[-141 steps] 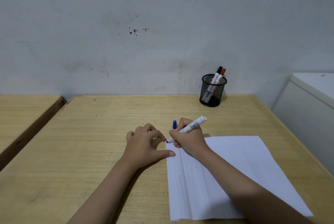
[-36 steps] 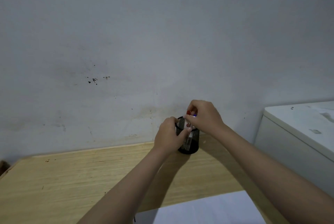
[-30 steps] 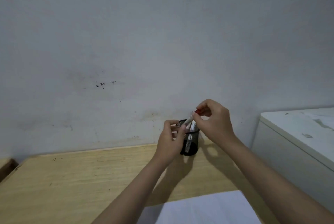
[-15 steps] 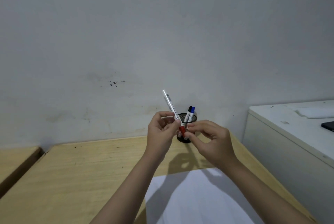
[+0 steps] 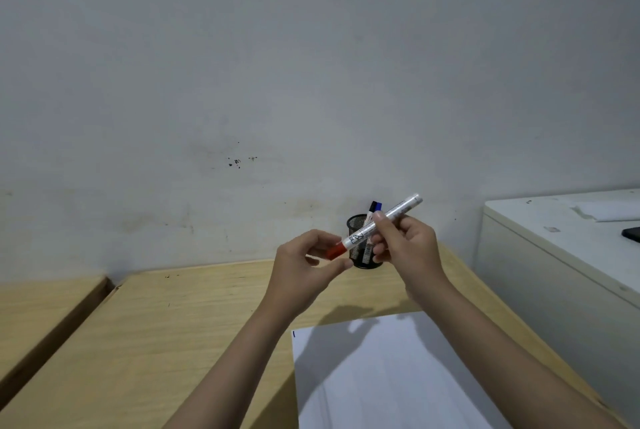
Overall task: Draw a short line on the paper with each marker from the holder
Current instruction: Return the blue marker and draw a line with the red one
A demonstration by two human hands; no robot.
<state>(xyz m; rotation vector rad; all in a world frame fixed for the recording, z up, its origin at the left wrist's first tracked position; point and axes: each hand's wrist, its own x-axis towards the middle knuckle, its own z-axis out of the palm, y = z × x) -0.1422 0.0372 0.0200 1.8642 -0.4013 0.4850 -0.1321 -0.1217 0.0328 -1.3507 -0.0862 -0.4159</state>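
Note:
I hold a white marker with a red cap (image 5: 377, 225) slanted in the air in front of the black mesh holder (image 5: 360, 248). My right hand (image 5: 405, 248) grips its white barrel. My left hand (image 5: 308, 266) pinches the red cap end. A blue-capped marker (image 5: 375, 207) stands in the holder at the back of the wooden table (image 5: 194, 324). The white paper (image 5: 388, 380) lies below my hands, with a short blue mark (image 5: 294, 334) at its top left corner.
A white cabinet (image 5: 554, 255) stands to the right of the table with a dark object at its far edge. A second wooden table (image 5: 41, 304) sits to the left across a narrow gap. A grey wall runs behind.
I put the blue marker back in the holder and drew the red-capped one out. It has swung from pointing up-left to up-right, and both hands now grip it.

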